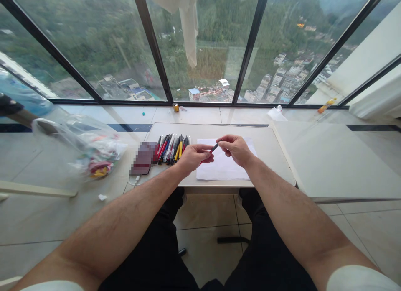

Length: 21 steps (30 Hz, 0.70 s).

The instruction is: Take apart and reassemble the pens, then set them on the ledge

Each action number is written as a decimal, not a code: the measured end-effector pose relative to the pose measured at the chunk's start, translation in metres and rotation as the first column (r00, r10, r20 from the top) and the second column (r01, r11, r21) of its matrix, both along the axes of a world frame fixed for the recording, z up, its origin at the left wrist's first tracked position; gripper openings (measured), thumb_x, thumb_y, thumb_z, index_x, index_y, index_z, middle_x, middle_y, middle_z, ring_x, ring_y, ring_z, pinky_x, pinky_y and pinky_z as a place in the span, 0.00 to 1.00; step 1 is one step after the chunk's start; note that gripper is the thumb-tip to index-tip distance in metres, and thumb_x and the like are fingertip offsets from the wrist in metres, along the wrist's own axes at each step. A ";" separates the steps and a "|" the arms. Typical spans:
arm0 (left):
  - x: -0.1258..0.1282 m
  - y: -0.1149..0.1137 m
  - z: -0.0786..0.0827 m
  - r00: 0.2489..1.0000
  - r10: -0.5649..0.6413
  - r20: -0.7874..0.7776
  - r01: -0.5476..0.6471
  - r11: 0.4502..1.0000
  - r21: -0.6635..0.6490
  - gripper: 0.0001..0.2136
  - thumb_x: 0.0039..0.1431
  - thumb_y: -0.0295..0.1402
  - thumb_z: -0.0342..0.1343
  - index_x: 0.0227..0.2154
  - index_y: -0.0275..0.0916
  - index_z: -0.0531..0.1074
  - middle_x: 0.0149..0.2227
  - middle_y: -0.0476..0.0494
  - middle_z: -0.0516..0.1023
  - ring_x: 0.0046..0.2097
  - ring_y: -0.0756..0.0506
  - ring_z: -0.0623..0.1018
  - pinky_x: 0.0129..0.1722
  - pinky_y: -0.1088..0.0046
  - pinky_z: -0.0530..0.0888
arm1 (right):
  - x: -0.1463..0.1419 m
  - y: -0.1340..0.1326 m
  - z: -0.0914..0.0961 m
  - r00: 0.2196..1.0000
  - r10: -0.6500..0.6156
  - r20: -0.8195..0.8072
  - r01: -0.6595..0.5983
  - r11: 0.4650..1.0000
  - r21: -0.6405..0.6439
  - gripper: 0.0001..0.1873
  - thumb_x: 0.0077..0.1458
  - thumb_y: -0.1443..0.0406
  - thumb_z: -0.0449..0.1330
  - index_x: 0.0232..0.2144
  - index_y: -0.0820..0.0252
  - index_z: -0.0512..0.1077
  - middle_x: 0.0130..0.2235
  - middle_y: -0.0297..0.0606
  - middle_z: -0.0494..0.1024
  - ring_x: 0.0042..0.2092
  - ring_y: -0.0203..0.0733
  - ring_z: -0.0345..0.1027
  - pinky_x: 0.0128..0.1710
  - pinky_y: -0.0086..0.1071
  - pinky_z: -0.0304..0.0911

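Over the white paper (216, 172), both of my hands meet on one pen (214, 148), dark at its upper end and red lower down. My left hand (197, 157) grips the red part between thumb and fingers. My right hand (234, 149) pinches the dark upper end with thumb and forefinger. The pen is tilted, raised above the sheet. Just left of my left hand, several pens (171, 149) in red, black, white, blue and yellow lie side by side on the small table (269, 157).
A blurred-out dark device (144, 157) with a white cable lies left of the pens. On the left stands a clear plastic bag (97, 153) of wrappers. A second white panel (338, 161) adjoins the table at right. A gold can (176, 108) stands by the window.
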<state>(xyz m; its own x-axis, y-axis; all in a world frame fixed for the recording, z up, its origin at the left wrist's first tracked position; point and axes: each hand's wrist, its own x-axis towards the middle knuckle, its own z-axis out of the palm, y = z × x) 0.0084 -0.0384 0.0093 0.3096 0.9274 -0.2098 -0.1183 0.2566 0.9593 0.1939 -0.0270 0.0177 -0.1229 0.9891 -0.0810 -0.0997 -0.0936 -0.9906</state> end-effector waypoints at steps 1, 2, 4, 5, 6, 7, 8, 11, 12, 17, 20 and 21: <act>0.000 -0.001 0.000 1.000 0.003 0.001 -0.003 1.000 -0.001 0.20 0.42 0.34 0.69 0.40 0.31 0.78 0.27 0.41 0.80 0.30 0.43 0.81 0.37 0.63 0.78 | 0.000 0.001 0.000 1.000 -0.009 0.014 0.009 1.000 0.000 0.11 0.40 0.61 0.69 0.27 0.61 0.75 0.19 0.29 0.67 0.22 0.30 0.56 0.18 0.26 0.50; 0.000 -0.001 0.001 1.000 0.004 0.002 -0.004 1.000 0.002 0.20 0.42 0.34 0.69 0.40 0.31 0.78 0.27 0.41 0.80 0.30 0.43 0.81 0.37 0.63 0.78 | -0.001 0.001 -0.001 0.999 -0.016 0.028 0.016 1.000 0.000 0.11 0.40 0.60 0.69 0.25 0.61 0.74 0.19 0.29 0.66 0.21 0.29 0.55 0.18 0.26 0.50; 0.001 -0.002 0.001 1.000 0.001 0.008 -0.001 1.000 0.011 0.21 0.42 0.35 0.69 0.41 0.31 0.78 0.27 0.41 0.80 0.30 0.44 0.81 0.37 0.63 0.78 | -0.002 0.003 -0.002 0.998 -0.032 0.048 0.032 0.999 0.001 0.13 0.40 0.59 0.70 0.22 0.60 0.71 0.18 0.28 0.65 0.20 0.29 0.54 0.18 0.26 0.49; 0.001 -0.002 0.001 1.000 0.001 0.009 -0.001 1.000 0.013 0.21 0.42 0.35 0.69 0.41 0.31 0.78 0.27 0.42 0.80 0.30 0.44 0.81 0.37 0.63 0.78 | -0.002 0.003 -0.002 0.998 -0.041 0.056 0.041 0.999 0.000 0.15 0.39 0.58 0.70 0.21 0.60 0.70 0.17 0.27 0.65 0.19 0.29 0.53 0.17 0.26 0.49; 0.001 -0.002 0.001 1.000 0.004 0.010 -0.004 1.000 0.011 0.21 0.42 0.35 0.69 0.41 0.31 0.78 0.27 0.42 0.80 0.30 0.44 0.81 0.37 0.63 0.78 | -0.002 0.003 -0.002 0.997 -0.050 0.063 0.050 0.999 -0.001 0.16 0.39 0.58 0.70 0.20 0.59 0.68 0.17 0.27 0.64 0.19 0.28 0.52 0.17 0.26 0.49; 0.001 -0.002 0.000 1.000 0.008 0.010 -0.009 1.000 0.008 0.20 0.42 0.35 0.69 0.40 0.31 0.78 0.27 0.41 0.80 0.30 0.44 0.81 0.37 0.63 0.78 | -0.002 0.003 -0.002 0.996 -0.058 0.068 0.058 0.998 -0.003 0.17 0.39 0.58 0.71 0.19 0.59 0.67 0.17 0.26 0.64 0.19 0.28 0.52 0.17 0.26 0.48; 0.000 -0.001 0.000 1.000 0.014 0.011 -0.014 1.000 0.005 0.20 0.42 0.35 0.69 0.40 0.31 0.78 0.27 0.41 0.81 0.30 0.43 0.81 0.37 0.63 0.78 | -0.002 0.003 -0.002 0.996 -0.061 0.069 0.062 0.998 -0.007 0.17 0.38 0.57 0.71 0.19 0.59 0.67 0.17 0.26 0.64 0.19 0.28 0.52 0.17 0.26 0.48; 0.000 0.000 -0.001 1.000 0.013 0.026 -0.014 1.000 0.006 0.20 0.42 0.35 0.69 0.40 0.31 0.78 0.28 0.40 0.81 0.30 0.43 0.81 0.37 0.62 0.78 | -0.001 0.001 -0.001 0.999 -0.033 0.040 0.034 0.999 -0.020 0.15 0.39 0.57 0.71 0.23 0.60 0.72 0.19 0.28 0.65 0.20 0.29 0.53 0.17 0.26 0.48; 0.000 0.001 -0.002 0.999 0.011 0.031 -0.011 1.000 0.008 0.20 0.42 0.35 0.69 0.40 0.31 0.78 0.28 0.40 0.81 0.30 0.43 0.81 0.37 0.62 0.78 | -0.001 0.000 -0.001 1.000 -0.014 0.023 0.015 1.000 -0.020 0.14 0.39 0.58 0.71 0.25 0.60 0.74 0.20 0.28 0.66 0.21 0.29 0.54 0.18 0.26 0.48; 0.000 0.001 -0.001 0.999 0.016 0.041 -0.016 1.000 -0.002 0.19 0.42 0.34 0.69 0.38 0.31 0.78 0.28 0.40 0.81 0.31 0.44 0.81 0.38 0.63 0.78 | 0.001 0.000 0.001 0.998 0.046 -0.032 -0.046 0.999 -0.004 0.14 0.40 0.60 0.69 0.32 0.62 0.79 0.22 0.30 0.69 0.24 0.30 0.54 0.19 0.26 0.48; 0.000 0.001 -0.001 0.999 -0.013 0.030 0.013 1.000 -0.014 0.17 0.42 0.35 0.69 0.36 0.31 0.78 0.29 0.40 0.81 0.31 0.44 0.81 0.38 0.63 0.77 | 0.001 0.000 0.001 0.998 0.050 -0.033 -0.050 0.999 -0.007 0.13 0.41 0.60 0.68 0.31 0.62 0.79 0.21 0.30 0.68 0.23 0.29 0.53 0.19 0.26 0.48; 0.000 0.001 -0.001 0.999 -0.032 0.017 0.032 0.999 -0.018 0.17 0.43 0.36 0.69 0.36 0.31 0.78 0.29 0.40 0.80 0.31 0.44 0.81 0.38 0.64 0.77 | 0.001 0.000 0.001 0.998 0.049 -0.033 -0.050 0.999 -0.009 0.13 0.41 0.60 0.69 0.31 0.62 0.79 0.21 0.30 0.68 0.23 0.29 0.53 0.19 0.26 0.48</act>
